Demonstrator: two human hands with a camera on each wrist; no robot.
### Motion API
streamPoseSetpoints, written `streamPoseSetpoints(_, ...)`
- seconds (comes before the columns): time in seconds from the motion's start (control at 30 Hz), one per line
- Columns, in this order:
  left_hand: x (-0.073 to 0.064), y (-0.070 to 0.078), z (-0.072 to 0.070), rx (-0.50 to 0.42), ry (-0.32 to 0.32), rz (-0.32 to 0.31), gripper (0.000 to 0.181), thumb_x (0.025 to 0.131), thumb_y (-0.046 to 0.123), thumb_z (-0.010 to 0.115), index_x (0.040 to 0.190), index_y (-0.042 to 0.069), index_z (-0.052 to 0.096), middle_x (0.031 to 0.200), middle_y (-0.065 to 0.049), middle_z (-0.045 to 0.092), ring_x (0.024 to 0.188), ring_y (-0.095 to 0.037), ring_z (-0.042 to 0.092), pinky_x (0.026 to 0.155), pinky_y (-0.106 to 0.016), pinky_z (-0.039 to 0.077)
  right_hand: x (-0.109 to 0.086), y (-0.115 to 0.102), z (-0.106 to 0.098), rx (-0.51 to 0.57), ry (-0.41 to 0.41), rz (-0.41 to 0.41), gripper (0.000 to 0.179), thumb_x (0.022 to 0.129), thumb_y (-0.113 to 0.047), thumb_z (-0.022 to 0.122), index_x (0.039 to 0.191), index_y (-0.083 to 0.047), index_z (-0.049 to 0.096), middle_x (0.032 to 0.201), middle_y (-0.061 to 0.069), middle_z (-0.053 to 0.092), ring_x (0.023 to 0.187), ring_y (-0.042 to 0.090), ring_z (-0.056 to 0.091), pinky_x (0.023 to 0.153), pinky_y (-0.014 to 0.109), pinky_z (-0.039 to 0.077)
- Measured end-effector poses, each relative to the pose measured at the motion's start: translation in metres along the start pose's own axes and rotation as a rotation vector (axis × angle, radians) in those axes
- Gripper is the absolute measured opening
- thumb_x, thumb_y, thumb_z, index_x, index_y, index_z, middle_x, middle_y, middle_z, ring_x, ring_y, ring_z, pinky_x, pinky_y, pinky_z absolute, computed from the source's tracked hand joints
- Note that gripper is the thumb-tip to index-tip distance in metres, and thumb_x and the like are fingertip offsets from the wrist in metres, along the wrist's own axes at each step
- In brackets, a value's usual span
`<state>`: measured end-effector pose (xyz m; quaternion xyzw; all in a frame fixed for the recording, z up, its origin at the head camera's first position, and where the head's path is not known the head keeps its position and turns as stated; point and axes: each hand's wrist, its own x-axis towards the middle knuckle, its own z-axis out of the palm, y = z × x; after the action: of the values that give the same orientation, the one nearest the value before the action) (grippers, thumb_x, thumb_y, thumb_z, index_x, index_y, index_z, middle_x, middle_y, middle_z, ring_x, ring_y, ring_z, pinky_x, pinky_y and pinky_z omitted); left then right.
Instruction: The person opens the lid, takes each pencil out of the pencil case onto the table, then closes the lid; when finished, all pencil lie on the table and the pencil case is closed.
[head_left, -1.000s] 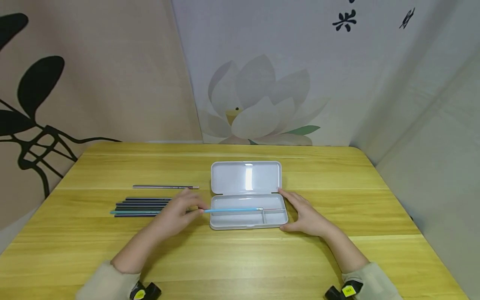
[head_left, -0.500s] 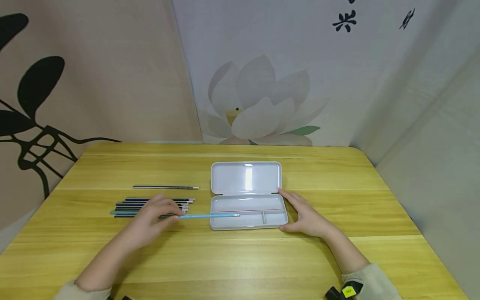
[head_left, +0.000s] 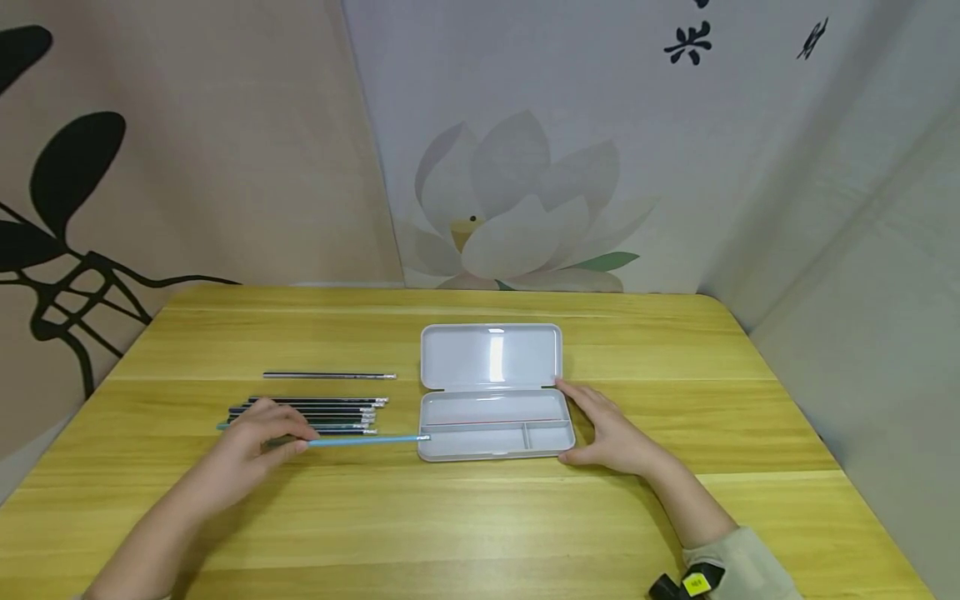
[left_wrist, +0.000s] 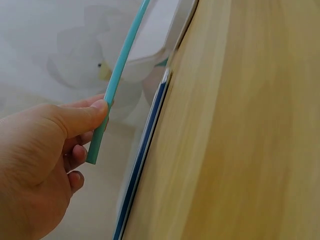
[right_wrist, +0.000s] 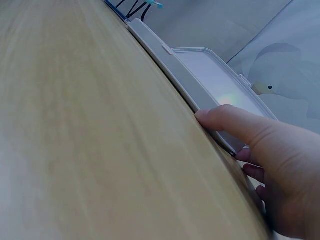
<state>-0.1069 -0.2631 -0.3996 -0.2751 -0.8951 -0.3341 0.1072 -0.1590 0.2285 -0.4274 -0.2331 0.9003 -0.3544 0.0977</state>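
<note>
My left hand (head_left: 251, 443) pinches a light blue pencil (head_left: 363, 441) near its left end, between thumb and fingers. The pencil's silver-and-white eraser end reaches over the left front corner of the pencil case (head_left: 480, 457). In the left wrist view, the blue pencil (left_wrist: 117, 72) slants up from the fingertips, its flat end below the thumb. The white case lies with its lid (head_left: 461, 358) folded back. My right hand (head_left: 611, 435) grips the case's right end, thumb at the front corner and a finger by the hinge side. Dividers split the tray.
Several dark pencils (head_left: 330, 400) lie in a row left of the case, partly hidden by the left hand. A teal pencil end (head_left: 222, 426) sticks out at their left. One dark pencil (head_left: 326, 375) lies apart behind them on the wooden table (head_left: 495, 525).
My left hand has moved left and slightly toward the front, drawing the blue pencil from over the tray until only its eraser end overlaps the case. The right hand stays put.
</note>
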Motion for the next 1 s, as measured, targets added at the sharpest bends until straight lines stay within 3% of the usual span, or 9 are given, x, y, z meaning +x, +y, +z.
streamPoseSetpoints(0.33, -0.014, -0.023, -0.016, 0.002, -0.019, -0.056, 0.025, 0.080, -0.004, 0.073, 0.093, 0.016, 0.073, 0.096, 0.009, 0.062, 0.087, -0.005, 0.043, 0.067, -0.028, 0.043, 0.000, 0.000, 0.000, 0.002, 0.004, -0.010, 0.102, 0.069, -0.031, 0.086, 0.152, -0.023, 0.027, 0.149, 0.011, 0.033, 0.135, 0.037, 0.027, 0.103, 0.063, 0.023)
streamPoseSetpoints(0.43, -0.017, -0.030, -0.021, 0.004, -0.026, -0.057, 0.026, 0.079, -0.006, 0.072, 0.093, 0.016, 0.072, 0.096, 0.009, 0.062, 0.089, -0.005, 0.045, 0.070, -0.026, 0.044, 0.000, 0.000, 0.000, 0.001, 0.003, -0.009, 0.102, 0.069, -0.032, 0.086, 0.152, -0.023, 0.026, 0.149, 0.010, 0.033, 0.135, 0.037, 0.027, 0.103, 0.062, 0.023)
streamPoseSetpoints(0.47, -0.019, -0.032, -0.022, 0.015, -0.025, -0.060, 0.027, 0.079, -0.006, 0.073, 0.092, 0.017, 0.072, 0.095, 0.009, 0.062, 0.087, -0.004, 0.044, 0.065, -0.021, 0.042, 0.000, 0.001, 0.000, 0.001, 0.003, -0.009, 0.102, 0.069, -0.032, 0.086, 0.152, -0.023, 0.026, 0.149, 0.010, 0.033, 0.135, 0.037, 0.026, 0.103, 0.062, 0.023)
streamPoseSetpoints(0.63, -0.026, -0.042, -0.028, 0.060, -0.009, -0.113, 0.026, 0.077, -0.005, 0.074, 0.090, 0.017, 0.073, 0.095, 0.007, 0.063, 0.090, -0.002, 0.045, 0.070, -0.018, 0.042, -0.001, 0.001, 0.000, 0.003, 0.004, -0.006, 0.102, 0.069, -0.031, 0.086, 0.152, -0.023, 0.026, 0.149, 0.011, 0.032, 0.135, 0.037, 0.026, 0.103, 0.063, 0.023)
streamPoseSetpoints(1.0, -0.035, -0.059, -0.031, 0.118, 0.023, -0.162, 0.026, 0.074, -0.004, 0.078, 0.086, 0.018, 0.074, 0.094, 0.000, 0.066, 0.091, 0.001, 0.044, 0.074, -0.013, 0.037, 0.000, 0.001, 0.000, -0.003, 0.004, -0.015, 0.102, 0.070, -0.031, 0.085, 0.152, -0.022, 0.026, 0.149, 0.011, 0.032, 0.135, 0.038, 0.026, 0.102, 0.063, 0.023)
